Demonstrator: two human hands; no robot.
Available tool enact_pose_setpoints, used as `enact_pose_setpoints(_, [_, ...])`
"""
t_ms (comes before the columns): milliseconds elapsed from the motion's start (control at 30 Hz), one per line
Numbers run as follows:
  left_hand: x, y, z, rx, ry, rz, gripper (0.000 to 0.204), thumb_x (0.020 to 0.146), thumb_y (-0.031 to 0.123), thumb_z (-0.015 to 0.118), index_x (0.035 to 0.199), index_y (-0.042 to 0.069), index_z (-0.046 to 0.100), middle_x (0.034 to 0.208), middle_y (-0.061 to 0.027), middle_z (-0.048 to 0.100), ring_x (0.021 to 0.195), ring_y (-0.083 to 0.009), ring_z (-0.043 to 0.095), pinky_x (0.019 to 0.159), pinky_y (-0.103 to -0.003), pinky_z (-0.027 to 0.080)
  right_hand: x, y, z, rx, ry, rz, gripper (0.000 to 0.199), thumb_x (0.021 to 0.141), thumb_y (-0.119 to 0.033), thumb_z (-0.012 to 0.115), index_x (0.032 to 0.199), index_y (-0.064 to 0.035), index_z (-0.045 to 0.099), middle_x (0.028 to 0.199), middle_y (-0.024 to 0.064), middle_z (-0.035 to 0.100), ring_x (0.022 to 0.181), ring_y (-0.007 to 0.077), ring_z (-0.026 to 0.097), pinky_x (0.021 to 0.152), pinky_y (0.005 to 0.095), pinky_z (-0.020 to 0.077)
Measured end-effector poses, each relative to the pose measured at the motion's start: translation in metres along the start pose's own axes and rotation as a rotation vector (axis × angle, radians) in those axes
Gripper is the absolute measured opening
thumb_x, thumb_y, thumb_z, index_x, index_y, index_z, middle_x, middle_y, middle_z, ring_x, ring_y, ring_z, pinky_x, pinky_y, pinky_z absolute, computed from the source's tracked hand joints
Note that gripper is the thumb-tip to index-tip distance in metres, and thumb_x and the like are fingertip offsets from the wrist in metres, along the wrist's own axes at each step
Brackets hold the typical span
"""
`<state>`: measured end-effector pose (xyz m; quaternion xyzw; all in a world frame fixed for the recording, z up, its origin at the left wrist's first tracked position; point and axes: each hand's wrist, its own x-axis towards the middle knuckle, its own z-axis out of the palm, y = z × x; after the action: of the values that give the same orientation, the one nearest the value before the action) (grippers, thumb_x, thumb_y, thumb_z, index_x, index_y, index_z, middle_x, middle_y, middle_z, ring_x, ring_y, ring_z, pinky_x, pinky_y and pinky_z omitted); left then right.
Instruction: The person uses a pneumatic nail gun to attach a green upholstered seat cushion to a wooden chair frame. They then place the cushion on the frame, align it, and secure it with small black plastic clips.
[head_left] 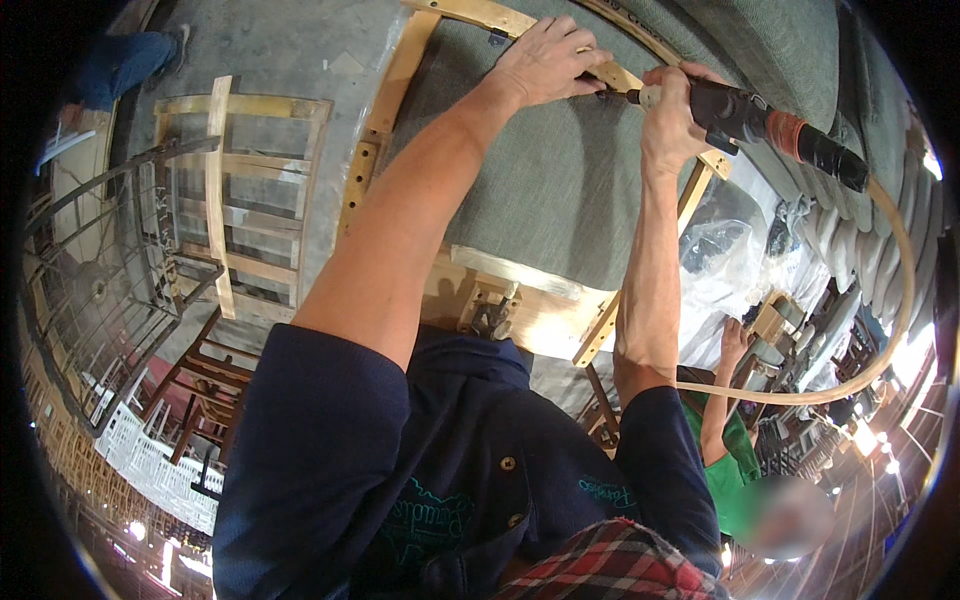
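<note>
Two hands: left (545, 60) flat on grey fabric (540, 190), right (668, 120) gripping pneumatic stapler (745, 115) just beside.

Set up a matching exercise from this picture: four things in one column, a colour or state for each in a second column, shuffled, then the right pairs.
Things:
1. left hand
2. right hand
3. air hose
4. grey-green fabric

States:
A. curves from the tool's rear down past a co-worker in green
B. wrapped round the grip of the black pneumatic tool
C. stretched over the wooden frame
D. pressed flat on the fabric by the frame's top rail

Pairs: 1-D, 2-B, 3-A, 4-C
</note>
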<state>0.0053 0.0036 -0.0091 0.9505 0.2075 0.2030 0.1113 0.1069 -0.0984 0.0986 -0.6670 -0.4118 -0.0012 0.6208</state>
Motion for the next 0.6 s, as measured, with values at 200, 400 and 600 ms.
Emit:
enact_pose_setpoints(200, [0.0, 0.0, 0.0, 0.029, 0.001, 0.013, 0.05, 0.089, 0.055, 0.069, 0.131, 0.028, 0.067, 0.117, 0.0052, 0.059, 0.114, -0.0181, 0.051, 0.105, -0.035, 0.045, 0.001, 0.001, 0.0, 0.065, 0.033, 0.047, 0.017, 0.083, 0.006, 0.065, 0.099, 0.0049, 0.061, 0.069, 0.008, 0.068, 0.064, 0.0162, 0.069, 0.064, 0.0272, 0.0555])
enact_pose_setpoints(400, [0.0, -0.003, -0.009, -0.121, 0.045, 0.054, 0.046, 0.083, 0.045, 0.078, 0.123, 0.022, 0.071, 0.113, 0.0027, 0.064, 0.11, -0.0215, 0.056, 0.098, -0.037, 0.047, -0.007, -0.013, -0.009, 0.022, 0.01, 0.186, 0.026, 0.086, -0.001, 0.066, 0.111, 0.0043, 0.059, 0.078, 0.0081, 0.071, 0.074, 0.0142, 0.067, 0.075, 0.0276, 0.0538])
enact_pose_setpoints(600, [-0.004, -0.004, -0.008, -0.078, 0.12, 0.084, 0.044, 0.089, 0.044, 0.072, 0.125, 0.019, 0.07, 0.114, -0.0018, 0.065, 0.111, -0.0237, 0.056, 0.099, -0.039, 0.047, -0.045, -0.068, -0.069, 0.146, 0.117, 0.179, 0.028, 0.093, 0.002, 0.061, 0.12, 0.0028, 0.053, 0.096, 0.0157, 0.07, 0.089, 0.0231, 0.071, 0.089, 0.0345, 0.0535])
